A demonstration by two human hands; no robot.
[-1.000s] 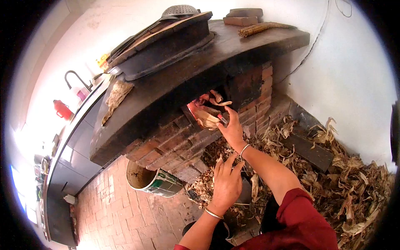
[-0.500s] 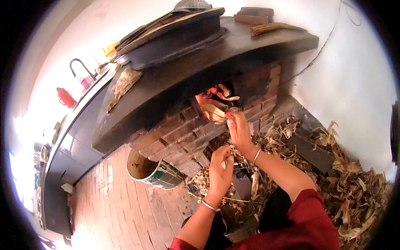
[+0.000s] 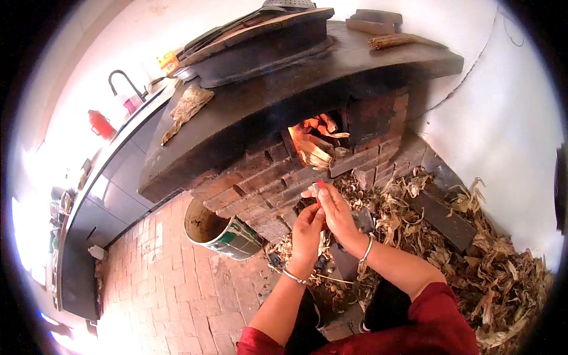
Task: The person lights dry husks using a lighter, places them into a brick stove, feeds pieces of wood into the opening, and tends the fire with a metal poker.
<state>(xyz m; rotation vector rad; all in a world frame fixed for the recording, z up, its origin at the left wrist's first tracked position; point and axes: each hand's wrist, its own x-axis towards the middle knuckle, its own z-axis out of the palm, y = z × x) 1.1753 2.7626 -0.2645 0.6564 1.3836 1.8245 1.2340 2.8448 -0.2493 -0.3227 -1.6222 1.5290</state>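
Observation:
A small red lighter (image 3: 320, 186) with a metal tip sticks up from my right hand (image 3: 340, 220), whose fingers are closed around it. Close against it, my left hand (image 3: 306, 235) has its fingers curled together at the lighter's lower end; what they pinch, if anything, is hidden. Both hands are in front of and below the brick stove's fire opening (image 3: 319, 139). Inside, orange flames (image 3: 306, 142) burn around dry husks (image 3: 315, 155) that poke out over the sill.
A dark stove top (image 3: 248, 112) overhangs the brickwork, bearing a large lidded pot (image 3: 266, 50) and a crumpled cloth (image 3: 189, 108). To the left stands a bucket (image 3: 228, 236). Dry corn husks (image 3: 503, 278) and a dark board (image 3: 441, 222) lie at right.
My right hand has drawn back from the fire opening with the lighter, down to my left hand. The two hands now meet. The flames at the husks look brighter.

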